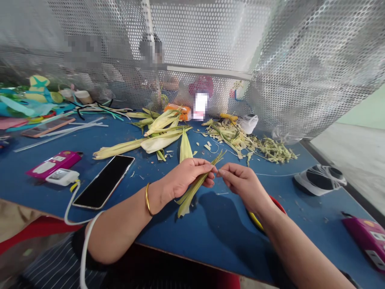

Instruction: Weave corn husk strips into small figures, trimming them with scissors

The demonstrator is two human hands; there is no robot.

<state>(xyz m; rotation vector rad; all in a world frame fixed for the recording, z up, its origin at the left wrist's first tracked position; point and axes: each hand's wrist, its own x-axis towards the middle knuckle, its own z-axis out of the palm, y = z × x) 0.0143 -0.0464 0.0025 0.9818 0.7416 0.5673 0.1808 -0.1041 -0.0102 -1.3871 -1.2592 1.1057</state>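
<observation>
My left hand is closed round a folded bundle of green-yellow corn husk, its narrow tips sticking up past the thumb and its wider ends hanging below. Close beside it, my right hand is pinched, fingertips nearly touching the left ones. A thin white thread runs from behind the right hand to a black and white spool; the pinch itself is too small to see clearly. Beyond my left hand, an upright pale husk leaf is partly hidden.
Corn husks lie mid-table, with husk scraps further right. A phone, a purple power strip and a white cable are at left. Scissors with red-yellow handles lie partly under my right forearm. A perforated metal screen stands behind.
</observation>
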